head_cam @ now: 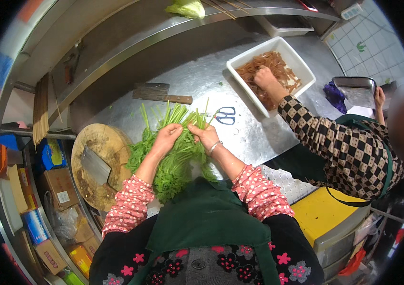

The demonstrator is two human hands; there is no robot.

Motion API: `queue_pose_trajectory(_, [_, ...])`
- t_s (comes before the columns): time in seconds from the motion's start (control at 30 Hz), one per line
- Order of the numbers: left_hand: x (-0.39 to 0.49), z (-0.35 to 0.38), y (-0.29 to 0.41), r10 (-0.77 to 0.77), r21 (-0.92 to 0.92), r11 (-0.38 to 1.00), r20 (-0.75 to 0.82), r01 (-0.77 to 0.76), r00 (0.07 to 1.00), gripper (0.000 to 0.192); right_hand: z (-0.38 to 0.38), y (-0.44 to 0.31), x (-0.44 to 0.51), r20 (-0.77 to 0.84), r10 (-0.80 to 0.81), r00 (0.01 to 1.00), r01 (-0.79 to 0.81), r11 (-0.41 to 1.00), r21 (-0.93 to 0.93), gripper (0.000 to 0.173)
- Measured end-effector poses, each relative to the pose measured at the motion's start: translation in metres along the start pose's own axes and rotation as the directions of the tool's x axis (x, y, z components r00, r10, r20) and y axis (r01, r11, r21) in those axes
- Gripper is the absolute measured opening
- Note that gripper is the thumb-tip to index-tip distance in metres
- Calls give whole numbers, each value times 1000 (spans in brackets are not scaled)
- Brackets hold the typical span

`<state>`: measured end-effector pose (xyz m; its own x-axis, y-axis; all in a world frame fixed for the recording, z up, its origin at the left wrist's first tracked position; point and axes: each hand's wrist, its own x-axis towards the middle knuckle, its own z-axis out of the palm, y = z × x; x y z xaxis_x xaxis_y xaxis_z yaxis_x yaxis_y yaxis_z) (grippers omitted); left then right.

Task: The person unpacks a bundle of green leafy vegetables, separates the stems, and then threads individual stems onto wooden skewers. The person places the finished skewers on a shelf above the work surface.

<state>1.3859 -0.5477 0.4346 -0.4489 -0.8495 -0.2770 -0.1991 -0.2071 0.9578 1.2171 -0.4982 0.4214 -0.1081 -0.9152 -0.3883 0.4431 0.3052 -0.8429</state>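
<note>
A large bunch of leafy green herbs (173, 172) lies at the near edge of the steel table, in front of my green apron. Its pale stems point away from me, and the leaves hang toward my body. My left hand (168, 138) pinches stems between thumb and fingers. Close beside it, my right hand (206, 137) grips a few stems, with a bracelet at the wrist. Just beyond the right hand are scissors with dark blue handles (226, 115); the stems partly hide their blades. Behind the stems rests a cleaver with a wooden handle (179, 99).
At left, a round wooden chopping block (91, 137) bears another cleaver (95, 165). A co-worker's hand (264, 76) reaches into a white tub (310, 76) of brown strips. A second person's hand (379, 97) holds a metal tray (360, 93). A shelf (145, 37) spans the back.
</note>
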Motion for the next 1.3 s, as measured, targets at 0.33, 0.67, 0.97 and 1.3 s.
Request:
queue_pose_trajectory(0.33, [11,-12,-3,-95,-250,966,-133,59,987,23,-2,14,13,-3,94,996,-91,970,226,21])
queue_pose_trajectory(0.67, [30,-31,-22,-108,13,993,-332,119,937,37,-70,-7,-5,16,112,994,-104,853,512,19])
queue_pose_trajectory(0.97, [25,-3,-29,459,947,319,-133,-23,878,28,-61,4,-10,3,210,978,-185,856,483,19])
queue_pose_trajectory(1.3, [18,-43,-23,-174,66,982,-74,179,982,29,-11,14,-10,-46,192,980,-177,957,230,16])
